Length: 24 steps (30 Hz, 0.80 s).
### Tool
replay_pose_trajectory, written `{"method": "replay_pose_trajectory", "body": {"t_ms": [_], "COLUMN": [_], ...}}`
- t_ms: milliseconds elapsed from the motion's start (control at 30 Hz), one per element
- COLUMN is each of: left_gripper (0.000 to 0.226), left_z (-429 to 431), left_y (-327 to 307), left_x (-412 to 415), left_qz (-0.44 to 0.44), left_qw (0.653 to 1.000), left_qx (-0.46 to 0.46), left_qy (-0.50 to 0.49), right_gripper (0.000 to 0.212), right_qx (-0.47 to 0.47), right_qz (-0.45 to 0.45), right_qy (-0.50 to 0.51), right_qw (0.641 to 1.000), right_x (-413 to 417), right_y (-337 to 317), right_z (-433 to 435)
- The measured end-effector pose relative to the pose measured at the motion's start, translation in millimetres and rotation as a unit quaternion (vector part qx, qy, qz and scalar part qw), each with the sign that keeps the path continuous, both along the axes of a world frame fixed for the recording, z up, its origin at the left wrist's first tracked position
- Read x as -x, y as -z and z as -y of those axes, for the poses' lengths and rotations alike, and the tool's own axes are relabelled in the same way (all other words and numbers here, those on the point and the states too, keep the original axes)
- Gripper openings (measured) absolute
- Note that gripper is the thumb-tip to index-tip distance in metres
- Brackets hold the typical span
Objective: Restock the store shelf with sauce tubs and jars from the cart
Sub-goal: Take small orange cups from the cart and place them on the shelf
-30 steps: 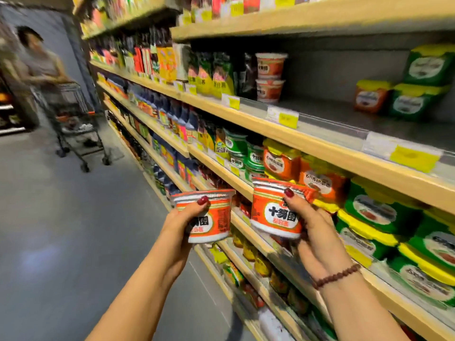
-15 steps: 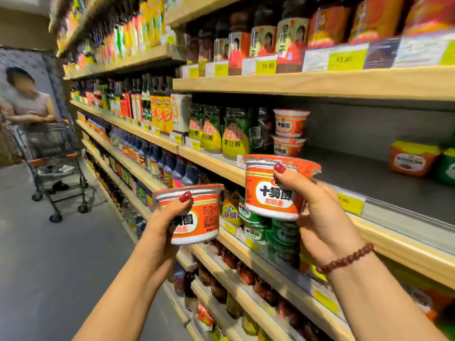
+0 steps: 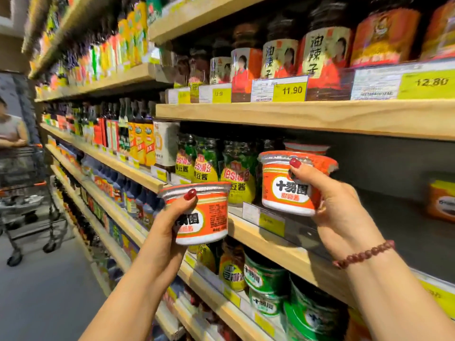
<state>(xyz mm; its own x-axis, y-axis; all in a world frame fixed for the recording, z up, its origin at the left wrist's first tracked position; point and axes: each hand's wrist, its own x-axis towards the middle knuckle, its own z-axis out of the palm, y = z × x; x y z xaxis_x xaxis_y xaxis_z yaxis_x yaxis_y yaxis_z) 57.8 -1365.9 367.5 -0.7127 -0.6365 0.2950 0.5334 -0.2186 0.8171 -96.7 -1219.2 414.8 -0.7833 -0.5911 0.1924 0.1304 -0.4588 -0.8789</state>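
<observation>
since half a second back you've stepped in closer and lifted both tubs, so the right one has gone from out over the aisle to right at the lip of the shelf, while the left one has come up too but trails lower. your right hand (image 3: 344,212) is wrapped around an orange sauce tub (image 3: 288,185), thumb on the rim, fingers round the back, and it sits just above the front edge of the middle shelf (image 3: 283,244), in front of another tub (image 3: 306,145) of the same kind already sitting further back. your left hand (image 3: 170,225) is closed round a second orange tub (image 3: 209,217), held out in front of the shelf edge and below the first, not over the board yet. so progress wise i'd call it early to middle: there's at least one matching tub back there (can't tell how many are stacked, yours hides them), and a big bare stretch of grey shelf floor (image 3: 406,232) off to the right with only a yellow-lidded pack (image 3: 440,200) at the far end. neither of your two is down yet. the cart (image 3: 27,198) is well behind you down the aisle with someone standing at it, too blurry to say what's left in it, so probably more trips to go.
</observation>
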Motion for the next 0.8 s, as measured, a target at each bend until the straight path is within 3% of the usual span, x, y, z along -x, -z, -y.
{"method": "replay_pose_trajectory", "body": {"t_ms": [67, 133, 333, 467, 633, 800], "left_gripper": [0.053, 0.061, 0.062, 0.059, 0.063, 0.061], "left_z": [16.5, 34.2, 79.1, 93.3, 105.7, 114.3], "left_y": [3.2, 3.6, -8.5, -11.3, -7.1, -3.7], "left_x": [15.1, 22.3, 41.3, 51.1, 58.3, 58.9], "left_qz": [-0.014, -0.019, -0.009, -0.007, -0.006, -0.010], "left_qw": [0.999, 0.999, 0.991, 0.986, 0.977, 0.972], "left_qx": [0.015, 0.014, 0.020, 0.007, -0.004, -0.022], "left_qy": [0.028, 0.032, 0.131, 0.166, 0.214, 0.236], "right_gripper": [0.063, 0.062, 0.049, 0.070, 0.078, 0.054], "right_qx": [-0.008, -0.014, -0.023, -0.069, -0.132, -0.190], "right_qz": [0.003, 0.004, -0.007, -0.017, -0.036, -0.087], "right_qy": [0.020, 0.047, 0.148, 0.173, 0.178, 0.188], "right_qw": [1.000, 0.999, 0.989, 0.982, 0.974, 0.960], "right_x": [5.3, 10.1, 20.6, 31.2, 41.7, 42.7], "right_y": [0.1, 0.9, 3.0, 6.0, 14.7, 22.9], "right_z": [10.2, 20.6, 48.5, 60.4, 68.9, 70.6]}}
